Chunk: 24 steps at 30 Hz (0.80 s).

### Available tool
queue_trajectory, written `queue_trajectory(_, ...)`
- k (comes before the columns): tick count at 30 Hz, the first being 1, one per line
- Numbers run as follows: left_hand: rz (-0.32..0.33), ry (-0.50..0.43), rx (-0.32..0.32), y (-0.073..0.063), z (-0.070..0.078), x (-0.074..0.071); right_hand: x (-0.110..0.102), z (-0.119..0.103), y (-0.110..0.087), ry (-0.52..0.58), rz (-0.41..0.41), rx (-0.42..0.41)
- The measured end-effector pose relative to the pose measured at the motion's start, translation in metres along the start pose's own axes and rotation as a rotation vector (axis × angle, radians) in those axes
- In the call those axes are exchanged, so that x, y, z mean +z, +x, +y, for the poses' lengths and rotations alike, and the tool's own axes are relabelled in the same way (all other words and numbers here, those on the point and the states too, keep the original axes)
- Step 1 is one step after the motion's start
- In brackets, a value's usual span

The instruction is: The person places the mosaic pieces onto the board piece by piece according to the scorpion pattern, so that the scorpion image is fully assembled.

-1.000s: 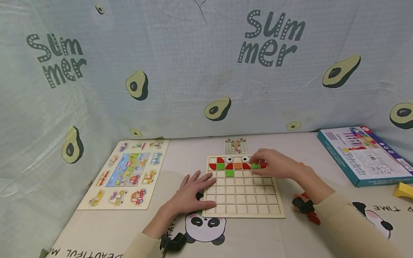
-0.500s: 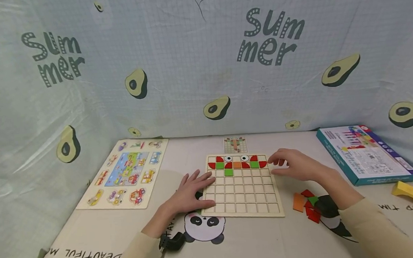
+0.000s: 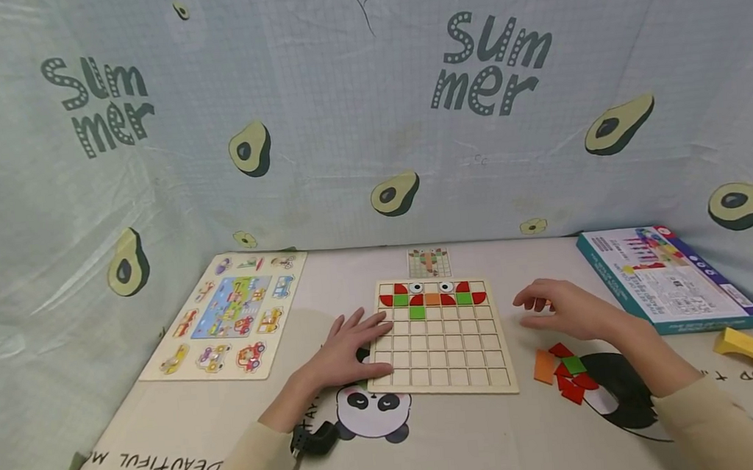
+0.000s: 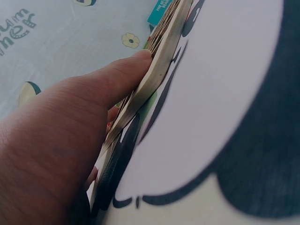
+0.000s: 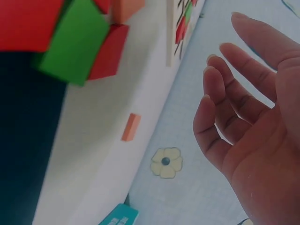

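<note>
A wooden grid board (image 3: 453,365) lies flat on the table. Its top rows hold red quarter-round tiles (image 3: 479,298), green square tiles (image 3: 417,312), an orange square (image 3: 432,299) and two eye tiles (image 3: 445,287). My left hand (image 3: 342,354) rests over the board's left side with fingers spread, the thumb (image 4: 129,70) touching the edge. To the board's right, my right hand (image 3: 571,310) hovers with loosely bent fingers and an empty palm (image 5: 267,159). Nearer me sits a loose heap of red tiles (image 3: 571,394), a green tile (image 3: 573,365) and an orange tile (image 3: 544,366).
A small pattern card (image 3: 429,263) lies behind the board. On the left is a vehicle picture puzzle (image 3: 236,312). A teal-edged box (image 3: 672,278) and a yellow arch block (image 3: 751,351) lie right. A single orange piece (image 5: 131,127) lies apart from the heap.
My right hand has left the tiles at the board's upper right and moved right, uncovering them and the loose heap. My left hand has stayed in place.
</note>
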<state>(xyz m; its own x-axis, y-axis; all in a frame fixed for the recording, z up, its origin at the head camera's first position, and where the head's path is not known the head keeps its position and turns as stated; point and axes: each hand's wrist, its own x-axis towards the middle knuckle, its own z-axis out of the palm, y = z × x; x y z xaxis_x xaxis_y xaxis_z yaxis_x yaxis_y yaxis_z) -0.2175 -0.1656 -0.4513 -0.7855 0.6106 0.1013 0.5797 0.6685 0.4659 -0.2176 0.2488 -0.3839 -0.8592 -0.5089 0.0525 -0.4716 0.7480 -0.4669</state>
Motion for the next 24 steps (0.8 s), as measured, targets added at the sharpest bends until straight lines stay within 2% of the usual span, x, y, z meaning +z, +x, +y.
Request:
queue_trajectory(9,0.001,-0.001,-0.003,0.0,0.001,-0.001,0.005,0.013,-0.016,0.034,-0.028,0.018)
queue_trajectory(16,-0.004,-0.001,-0.006,0.0,0.001,-0.001,0.01,0.02,-0.029,0.085,-0.083,0.018)
queue_trajectory(24,-0.002,-0.004,-0.005,0.0,0.001,-0.001,0.011,0.028,-0.041,0.053,-0.079,-0.005)
